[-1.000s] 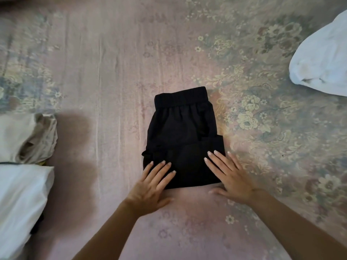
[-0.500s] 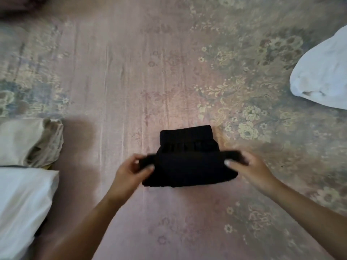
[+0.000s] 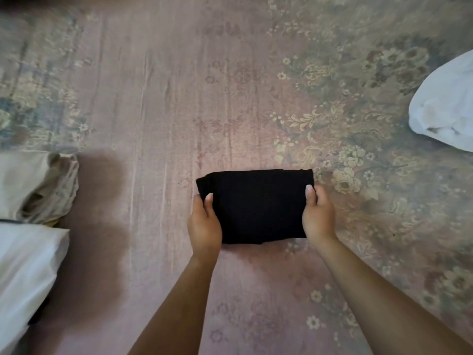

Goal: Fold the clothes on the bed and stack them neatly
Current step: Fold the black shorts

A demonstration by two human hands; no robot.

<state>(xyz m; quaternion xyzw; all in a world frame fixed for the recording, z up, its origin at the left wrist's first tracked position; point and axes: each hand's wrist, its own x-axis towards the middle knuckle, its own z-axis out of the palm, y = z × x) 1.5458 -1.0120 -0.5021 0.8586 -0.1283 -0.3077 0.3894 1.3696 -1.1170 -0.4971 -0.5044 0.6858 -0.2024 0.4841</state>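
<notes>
Black shorts (image 3: 256, 204), folded into a compact rectangle, sit in the middle of the bed. My left hand (image 3: 204, 221) grips the left edge, thumb on top and fingers hidden underneath. At the right edge my right hand (image 3: 318, 213) holds the bundle the same way. At the left edge of the view lies a folded beige garment (image 3: 35, 185), and nearer me a folded white garment (image 3: 25, 272). An unfolded white garment (image 3: 445, 106) lies at the far right.
The bed is covered with a pink and grey floral sheet (image 3: 166, 98), wrinkled in long creases.
The shorts lay flat with both hands pressing on their near part. Both hands then lifted the near end and folded it over the waistband, leaving a shorter rectangle held at both sides.
</notes>
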